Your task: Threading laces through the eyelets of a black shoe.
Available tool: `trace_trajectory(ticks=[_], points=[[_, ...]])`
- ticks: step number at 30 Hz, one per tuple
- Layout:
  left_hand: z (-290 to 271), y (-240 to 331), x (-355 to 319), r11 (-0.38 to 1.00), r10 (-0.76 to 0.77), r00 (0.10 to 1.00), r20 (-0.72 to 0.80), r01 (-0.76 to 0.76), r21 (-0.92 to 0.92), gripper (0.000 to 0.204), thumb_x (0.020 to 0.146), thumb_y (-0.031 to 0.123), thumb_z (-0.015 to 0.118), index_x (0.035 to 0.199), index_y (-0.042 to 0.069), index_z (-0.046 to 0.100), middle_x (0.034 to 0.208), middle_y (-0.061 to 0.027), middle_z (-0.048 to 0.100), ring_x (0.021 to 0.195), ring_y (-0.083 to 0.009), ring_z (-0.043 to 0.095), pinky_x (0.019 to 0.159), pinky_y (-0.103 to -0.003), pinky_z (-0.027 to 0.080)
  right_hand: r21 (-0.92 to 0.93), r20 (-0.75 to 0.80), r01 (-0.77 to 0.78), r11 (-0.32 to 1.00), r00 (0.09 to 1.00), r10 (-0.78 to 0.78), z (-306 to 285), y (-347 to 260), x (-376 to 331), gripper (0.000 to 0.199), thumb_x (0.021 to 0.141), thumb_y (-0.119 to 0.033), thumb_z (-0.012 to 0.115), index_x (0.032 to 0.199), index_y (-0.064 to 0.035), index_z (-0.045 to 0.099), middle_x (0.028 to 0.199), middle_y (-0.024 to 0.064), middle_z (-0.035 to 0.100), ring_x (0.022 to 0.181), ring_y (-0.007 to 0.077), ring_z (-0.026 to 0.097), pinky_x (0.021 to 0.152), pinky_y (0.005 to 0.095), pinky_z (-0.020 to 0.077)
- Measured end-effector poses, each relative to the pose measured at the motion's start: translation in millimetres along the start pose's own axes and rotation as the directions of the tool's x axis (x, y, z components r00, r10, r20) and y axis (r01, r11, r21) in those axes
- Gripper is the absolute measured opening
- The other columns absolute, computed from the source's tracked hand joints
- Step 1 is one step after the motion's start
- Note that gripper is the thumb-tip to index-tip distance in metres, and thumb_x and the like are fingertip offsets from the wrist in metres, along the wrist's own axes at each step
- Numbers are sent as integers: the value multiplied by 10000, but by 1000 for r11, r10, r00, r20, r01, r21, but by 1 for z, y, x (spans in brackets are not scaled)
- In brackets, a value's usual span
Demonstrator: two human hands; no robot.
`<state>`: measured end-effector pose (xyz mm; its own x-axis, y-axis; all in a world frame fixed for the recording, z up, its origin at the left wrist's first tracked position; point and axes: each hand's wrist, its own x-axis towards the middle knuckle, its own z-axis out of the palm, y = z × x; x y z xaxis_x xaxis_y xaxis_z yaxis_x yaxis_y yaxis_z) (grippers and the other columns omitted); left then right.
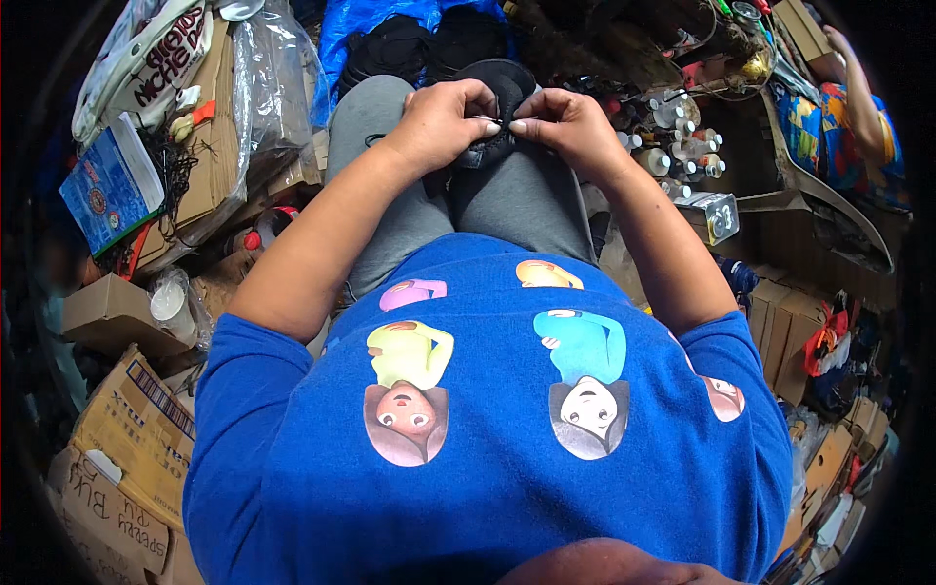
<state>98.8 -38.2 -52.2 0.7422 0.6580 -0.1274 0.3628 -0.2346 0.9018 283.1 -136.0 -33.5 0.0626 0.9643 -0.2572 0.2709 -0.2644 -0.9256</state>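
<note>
Pinching black fabric piece [495, 90] over the lap: left hand [444, 122] and right hand [565, 122] both closed on it, fingertips nearly touching, small bottles [678, 146] nearby.

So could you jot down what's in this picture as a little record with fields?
Left hand: pinches the black fabric piece on the lap
Right hand: pinches the same piece, fingertips meeting the left's
Lap: grey trousers
Person's left: cardboard boxes, clear plastic bag
Person's right: small white bottles
Far right: another person's arm
</note>
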Motion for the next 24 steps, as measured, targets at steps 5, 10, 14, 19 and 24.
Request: trace_trajectory(ticks=[5, 10, 14, 19, 24], points=[[-16, 6, -2, 819, 411, 907, -90, -325, 473, 97, 702, 123, 726, 752, 57, 675, 759, -42, 583, 807, -163, 553, 762, -300, 425, -290, 28, 197, 937, 980, -197, -12, -6, 2, 162, 771, -147, 748, 806, -18, 656, 698, -31, 589, 670, 63, 519, 623, 220, 426], [-27, 8, -13, 972, 136, 990, 33, -139, 191, 73, 763, 90, 679, 815, 48, 649, 763, -76, 590, 762, -161, 572, 704, -282, 443, 138, 16, -91, 986, 996, 89, -26, 11, -12, 169, 783, -152, 740, 837, -47, 619, 814, -24, 593, 794, 61, 528, 709, 216, 423], [-23, 19, -12, 937, 85, 987, 135, -125, 325, 161, 826, 72, 603, 977, 18, 586, 848, -124, 636, 800, -197, 615, 716, -318, 471, -2, -38, 0, 1000, 999, 0, -14, 24, -32, 220, 789, -141, 737, 926, -51, 592, 903, -29, 572, 834, 60, 529, 760, 212, 433], [-25, 31, -7, 840, 289, 933, 214, -355, 411, 133, 815, 106, 553, 922, 49, 608, 871, -172, 646, 865, -354, 615, 750, -438, 487, 148, 9, -70, 986, 998, 70, -36, 13, -54, 174, 844, -167, 681, 920, -39, 590, 822, -17, 585, 775, 71, 530, 710, 231, 439], [-26, 34, -1, 774, 311, 903, 295, -421, 473, 134, 824, 93, 550, 943, 47, 592, 869, -179, 633, 867, -366, 601, 748, -444, 477, -582, -236, 122, 804, 921, -311, -61, -4, -20, 195, 824, -189, 654, 932, -31, 615, 890, 101, 619, 854, 239, 608, 753, 340, 477]])
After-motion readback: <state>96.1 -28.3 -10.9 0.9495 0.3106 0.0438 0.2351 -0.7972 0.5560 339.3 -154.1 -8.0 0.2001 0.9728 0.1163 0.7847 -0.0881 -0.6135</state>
